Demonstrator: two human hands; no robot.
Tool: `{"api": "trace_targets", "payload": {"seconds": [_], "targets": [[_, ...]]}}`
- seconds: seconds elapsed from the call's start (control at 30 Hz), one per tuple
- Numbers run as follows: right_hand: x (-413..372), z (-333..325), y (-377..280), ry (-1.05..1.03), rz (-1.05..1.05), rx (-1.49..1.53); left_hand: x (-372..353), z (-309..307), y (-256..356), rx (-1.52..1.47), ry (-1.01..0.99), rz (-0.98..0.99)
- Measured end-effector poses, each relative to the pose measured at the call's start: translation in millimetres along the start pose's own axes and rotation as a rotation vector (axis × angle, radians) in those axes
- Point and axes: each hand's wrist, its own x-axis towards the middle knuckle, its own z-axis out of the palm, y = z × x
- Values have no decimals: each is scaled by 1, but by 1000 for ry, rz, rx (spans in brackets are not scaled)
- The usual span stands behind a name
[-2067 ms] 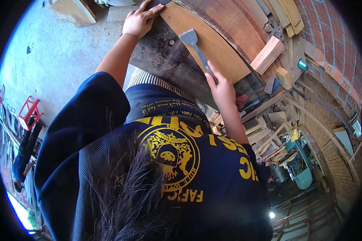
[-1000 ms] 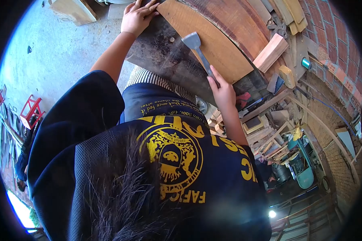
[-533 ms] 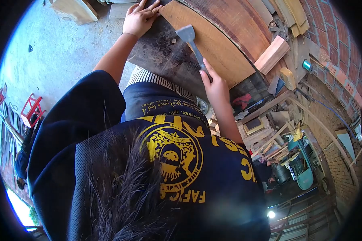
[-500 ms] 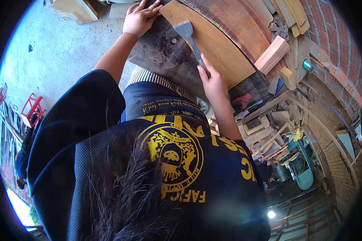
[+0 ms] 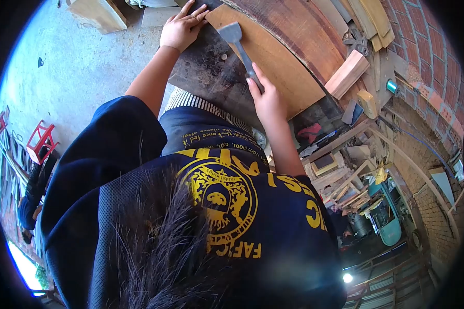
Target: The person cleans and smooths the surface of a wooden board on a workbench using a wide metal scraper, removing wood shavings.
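My right hand (image 5: pixel 269 100) is closed round the handle of a grey metal scraper (image 5: pixel 231 34). Its wide flat blade lies over the left part of a light brown wooden board (image 5: pixel 278 69). At the board's left corner rests my left hand (image 5: pixel 179 32), fingers spread and holding nothing, with fingertips right at the edge. Beneath the board is a dark, stained work surface (image 5: pixel 206 64), which carries a small round disc (image 5: pixel 224 56).
A reddish wooden plank (image 5: pixel 299 33) runs along the board's far side. To the right lie a wood block (image 5: pixel 347 74), a smaller yellowish block (image 5: pixel 367 103) and a green spool (image 5: pixel 392 86) near a brick wall. A red stool (image 5: pixel 41 141) stands on the floor at far left.
My right hand and the scraper have shifted slightly up and to the left over the board. My left hand stays at the corner, almost unmoved.
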Motion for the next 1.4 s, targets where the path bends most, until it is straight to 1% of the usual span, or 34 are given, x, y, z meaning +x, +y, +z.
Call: {"api": "trace_targets", "payload": {"seconds": [0.07,0.13,0.17,0.23,0.3,0.37,0.4,0.47,0.5,0.53,0.57,0.6,0.63,0.7,0.73,0.8,0.83,0.9,0.93,1.0,1.03,1.07,1.13,1.2,1.27,1.3,1.33,1.37,1.4], "targets": [[4,2,-3,-8,27,10,1,1,-2,-44,32,-1],[-4,3,10,35,-48,89,0,-1,0,-34,28,-3],[-13,-1,18,42,-44,91,2,-1,1,-25,28,-12],[-43,-16,42,48,-14,16,2,2,-1,-14,48,23],[-74,-20,89,76,-22,13,3,1,0,3,67,52],[-82,-20,106,102,-26,11,6,-11,8,190,96,108],[-80,-20,109,92,-39,26,7,-15,10,185,92,113],[-67,-17,99,87,-42,44,9,-21,13,-53,-11,100],[-47,-13,75,89,-52,39,9,-22,12,-68,-37,106],[-34,-15,58,90,-66,36,7,-15,8,-64,-38,112],[-29,-19,52,93,-65,44,3,-4,1,13,10,115],[-26,-23,47,61,-49,26,6,-3,0,90,61,122],[-24,-25,45,30,-34,5,7,-2,-3,90,63,132],[-41,-34,69,27,-52,22,4,2,-1,85,16,91],[-55,-41,87,20,-78,35,2,3,1,80,13,89],[-83,-46,133,18,-109,-39,4,1,2,35,27,70],[-93,-50,144,15,-112,-38,6,-5,6,38,26,67],[-108,-54,158,-24,-37,-212,10,-22,19,-190,14,25],[-104,-54,149,-25,-30,-210,10,-26,21,-194,9,28],[-79,-48,126,-17,-44,-140,9,-30,24,20,-68,185],[-64,-42,110,63,-142,-45,8,-25,19,38,-83,210],[-53,-39,94,65,-141,-43,7,-18,14,39,-83,212],[-42,-34,71,9,-76,-206,3,-8,5,237,-18,216],[-57,-32,87,20,-66,-172,3,-2,-1,204,-18,210],[-85,-32,121,43,0,-47,2,3,-3,105,-21,182],[-100,-31,140,42,1,-49,2,3,-1,91,22,193],[-114,-29,159,84,-1,-45,2,3,-1,93,21,190],[-120,-26,168,127,-4,-39,2,2,-1,83,20,187],[-119,-26,164,127,-1,-34,2,3,-1,70,17,188]]}}
